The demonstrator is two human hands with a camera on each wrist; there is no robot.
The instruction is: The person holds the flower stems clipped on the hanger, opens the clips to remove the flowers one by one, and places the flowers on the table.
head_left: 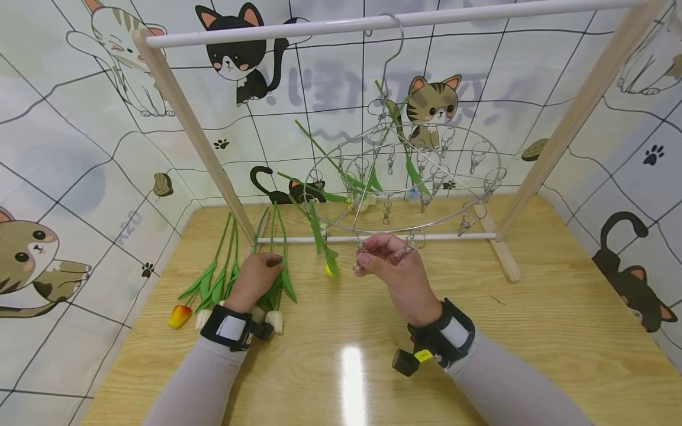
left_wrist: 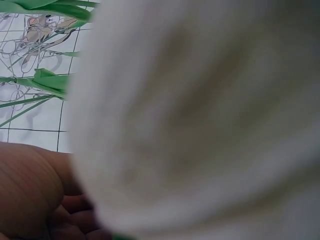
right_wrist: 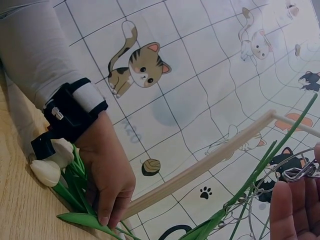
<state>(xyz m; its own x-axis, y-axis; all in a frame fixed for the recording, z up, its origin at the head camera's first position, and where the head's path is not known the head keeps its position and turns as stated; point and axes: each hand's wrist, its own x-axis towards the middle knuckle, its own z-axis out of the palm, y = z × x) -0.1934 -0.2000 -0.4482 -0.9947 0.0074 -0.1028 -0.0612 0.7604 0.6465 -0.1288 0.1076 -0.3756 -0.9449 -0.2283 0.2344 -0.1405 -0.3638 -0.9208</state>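
Observation:
My left hand (head_left: 256, 277) is low over the tulips at the left of the table, its fingers curled around green stems. A white tulip (head_left: 274, 321) lies just under that wrist, and a blurred white petal (left_wrist: 200, 120) fills most of the left wrist view. In the right wrist view, the left thumb and finger pinch beside a green leaf (right_wrist: 87, 220). My right hand (head_left: 399, 278) pinches a small metal clip (head_left: 358, 261) at the front of the round wire hanger (head_left: 407, 227). Tulips hang head-down from other clips, one with a yellow bloom (head_left: 333, 270).
The hanger hooks over a white rod (head_left: 330, 29) between wooden posts (head_left: 197, 133). A lower white bar (head_left: 442, 237) crosses near the table's back. An orange-yellow tulip (head_left: 180, 316) lies at far left. Cat-print covering stands behind the wooden table (head_left: 533, 343).

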